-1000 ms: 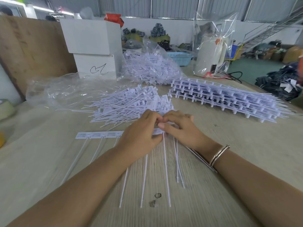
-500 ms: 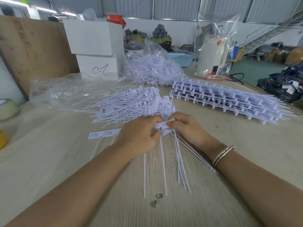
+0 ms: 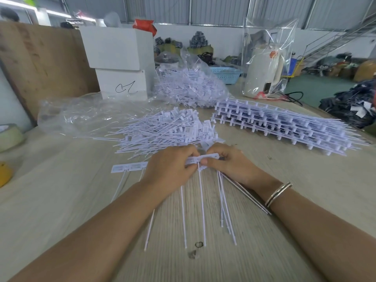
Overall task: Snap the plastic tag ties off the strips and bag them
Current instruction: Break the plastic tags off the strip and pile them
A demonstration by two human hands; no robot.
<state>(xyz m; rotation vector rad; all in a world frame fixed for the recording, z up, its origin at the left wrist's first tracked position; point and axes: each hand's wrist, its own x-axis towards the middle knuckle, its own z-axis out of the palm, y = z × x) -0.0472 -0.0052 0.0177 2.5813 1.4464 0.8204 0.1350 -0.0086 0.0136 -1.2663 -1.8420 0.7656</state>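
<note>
Left hand [image 3: 171, 169] and right hand [image 3: 230, 163] side by side, both pinching 1 strip [image 3: 201, 158] of ties. Thin tails down on the bench [image 3: 61, 200]. Loose pile [image 3: 162, 129] just behind, stack [image 3: 280, 123] to the right.

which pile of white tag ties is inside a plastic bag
The far heap of tag ties, enclosed in a clear bag beside the white boxes; the nearer loose pile lies bare.

This is a factory or warehouse packing floor. Corrugated metal walls [image 3: 213, 9] and a steel staircase [image 3: 333, 40] enclose a wide hall with a green floor [image 3: 317, 88]. A long wooden bench [image 3: 61, 200] carries bulk stock: a stack of moulded tie strips [image 3: 284, 123], a loose heap of ties [image 3: 162, 129], a filled clear bag [image 3: 189, 86] and white cartons [image 3: 118, 58]. Dark bundled goods [image 3: 350, 106] lie piled beyond.
</note>
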